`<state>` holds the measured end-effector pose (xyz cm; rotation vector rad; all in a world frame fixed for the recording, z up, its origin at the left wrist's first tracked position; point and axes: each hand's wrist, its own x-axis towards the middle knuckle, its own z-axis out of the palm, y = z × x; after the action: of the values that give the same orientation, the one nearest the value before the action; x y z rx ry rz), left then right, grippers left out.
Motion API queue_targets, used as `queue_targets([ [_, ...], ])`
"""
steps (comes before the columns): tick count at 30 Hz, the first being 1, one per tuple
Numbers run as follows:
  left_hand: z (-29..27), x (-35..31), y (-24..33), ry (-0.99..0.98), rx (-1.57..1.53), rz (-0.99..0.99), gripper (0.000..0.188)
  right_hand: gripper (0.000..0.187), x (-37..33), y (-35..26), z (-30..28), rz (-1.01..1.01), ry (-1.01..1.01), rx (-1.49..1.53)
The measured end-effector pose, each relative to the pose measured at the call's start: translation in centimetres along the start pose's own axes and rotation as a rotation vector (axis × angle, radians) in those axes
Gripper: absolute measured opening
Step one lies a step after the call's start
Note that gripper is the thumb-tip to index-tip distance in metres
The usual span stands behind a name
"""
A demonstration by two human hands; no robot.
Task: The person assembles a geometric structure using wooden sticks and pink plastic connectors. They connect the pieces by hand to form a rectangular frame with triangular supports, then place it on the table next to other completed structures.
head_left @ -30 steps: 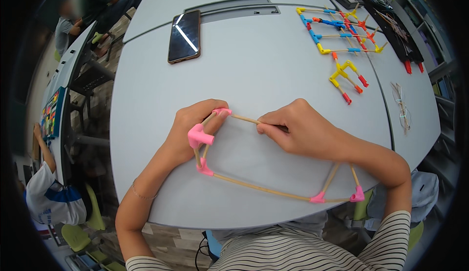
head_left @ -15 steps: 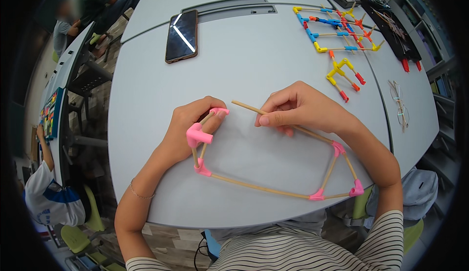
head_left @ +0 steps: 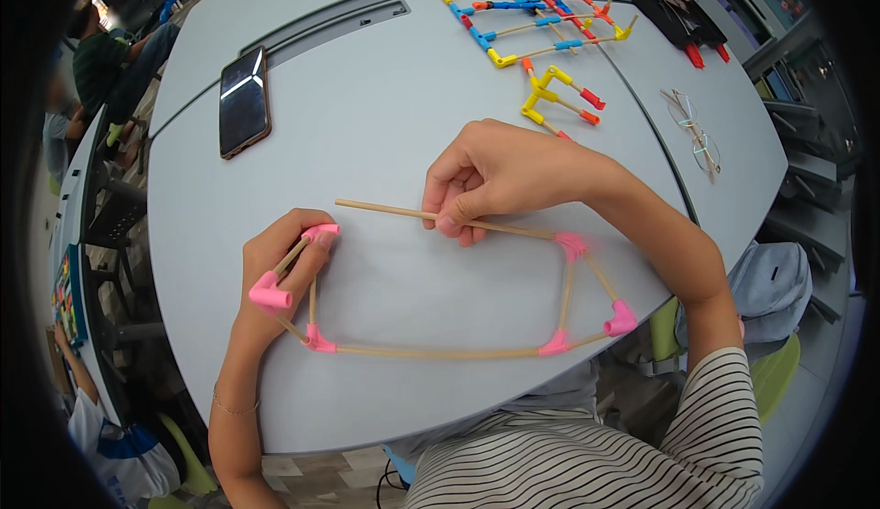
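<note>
— On the grey table (head_left: 385,133), what does each hand do?

— Near the front edge lies a frame of wooden sticks and pink connectors (head_left: 440,351). The left hand (head_left: 280,266) is closed around its left corner, fingers on a pink connector (head_left: 321,231). The right hand (head_left: 500,174) pinches a wooden stick (head_left: 385,209) between thumb and fingers; this stick runs to a pink connector (head_left: 571,243) at the right corner, and its free left end hangs in the air, apart from the left hand.

— And around them?

— A dark phone (head_left: 244,101) lies far left. A multicoloured stick structure (head_left: 532,5) and a small yellow-and-red piece (head_left: 555,92) rest behind the right hand. Thin glasses (head_left: 692,128) lie at the right.
</note>
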<state>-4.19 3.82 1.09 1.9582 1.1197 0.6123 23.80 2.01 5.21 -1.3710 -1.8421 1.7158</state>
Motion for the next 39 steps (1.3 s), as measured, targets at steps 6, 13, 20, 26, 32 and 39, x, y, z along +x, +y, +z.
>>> queue_targets([
  [6,-0.1,-0.1,0.3,0.004,0.018,-0.007,0.015,0.019,0.6,1.1,-0.1,-0.034,-0.095,0.129],
  [13,0.0,-0.1,0.5,-0.003,0.013,-0.001,0.013,0.025,1.4,2.3,0.1,-0.047,-0.262,0.350],
  [20,0.2,-0.1,-0.2,0.003,0.022,0.029,0.011,0.026,1.6,2.1,0.2,-0.043,-0.193,0.325],
  [26,0.0,-0.2,0.0,-0.018,0.005,0.028,0.014,0.028,1.8,1.5,1.4,-0.271,0.047,0.569],
  [32,-0.3,-0.1,0.2,-0.063,-0.052,-0.014,0.015,0.033,0.6,0.7,0.5,-0.487,0.399,0.204],
  [39,-0.3,-0.1,-0.1,-0.034,-0.046,0.026,0.016,0.030,0.0,0.8,0.7,-0.593,0.244,0.336],
])
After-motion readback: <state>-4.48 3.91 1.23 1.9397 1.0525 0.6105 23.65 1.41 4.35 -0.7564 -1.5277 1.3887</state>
